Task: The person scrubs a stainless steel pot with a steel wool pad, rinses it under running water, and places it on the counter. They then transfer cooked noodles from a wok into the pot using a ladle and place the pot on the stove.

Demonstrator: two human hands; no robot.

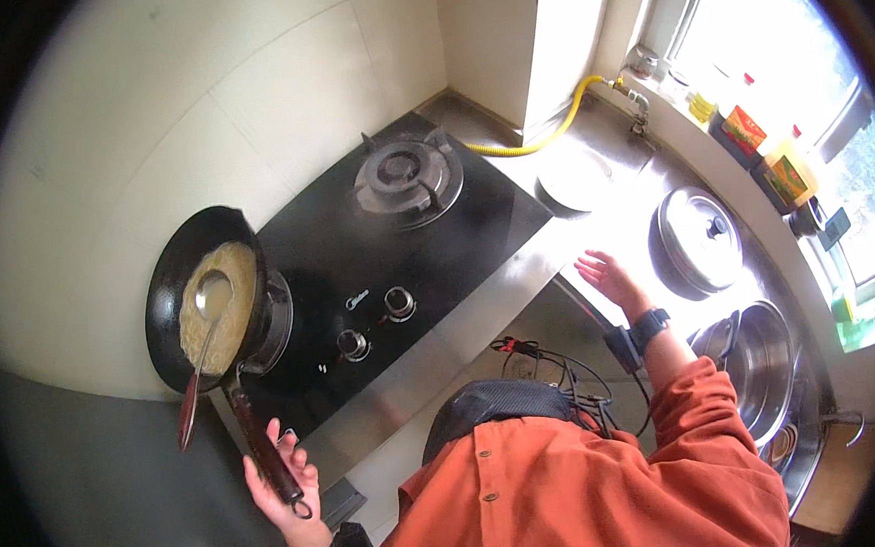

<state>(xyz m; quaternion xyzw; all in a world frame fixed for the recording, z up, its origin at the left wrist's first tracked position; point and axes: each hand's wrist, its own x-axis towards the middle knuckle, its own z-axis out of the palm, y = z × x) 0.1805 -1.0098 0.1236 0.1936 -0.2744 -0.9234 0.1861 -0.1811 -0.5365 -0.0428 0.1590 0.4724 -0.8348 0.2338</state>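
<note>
A black wok [162, 290] sits tilted on the near-left burner, holding noodles [239, 282] in pale broth. A metal ladle [212, 296] with a reddish-brown handle rests in it, its handle over the rim. My left hand [285, 482] is palm up at the wok's dark wooden handle [266, 442], fingers apart on one side and thumb on the other, not closed around it; whether they touch is unclear. My right hand [609, 276] is empty with fingers extended, above the counter's front edge, between the stove and a lidded steel pot [694, 235].
An unused burner [405, 174] stands on the black glass gas stove [451, 250], with two knobs in front. A yellow gas hose [542, 145] runs behind. A pale round object [571, 186] is partly lost in glare. Bottles [784, 173] line the windowsill; a large steel pot [759, 374] stands right.
</note>
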